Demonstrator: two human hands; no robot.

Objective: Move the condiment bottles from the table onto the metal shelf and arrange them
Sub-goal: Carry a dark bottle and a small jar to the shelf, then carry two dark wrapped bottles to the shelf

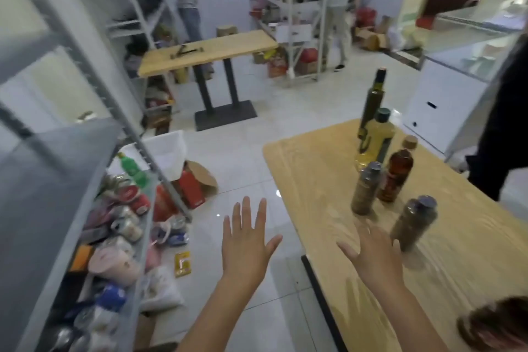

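On the wooden table (323,168) at the right stand several bottles: a tall dark green bottle (373,103), a yellow oil bottle (374,140), a brown sauce bottle (397,174) and two grey-capped spice jars (365,188) (414,221). The grey metal shelf (43,180) fills the left side. My left hand (247,246) hovers open over the floor between shelf and table. My right hand (374,257) is spread open above the table's near corner, just short of the nearer spice jar, holding nothing.
The shelf's lower level holds cups, packets and a green bottle (134,168). Boxes and bags lie on the tiled floor beside it. A second wooden table (208,48) stands farther back. A person in dark clothes (503,123) stands at the right edge; others work at far shelves.
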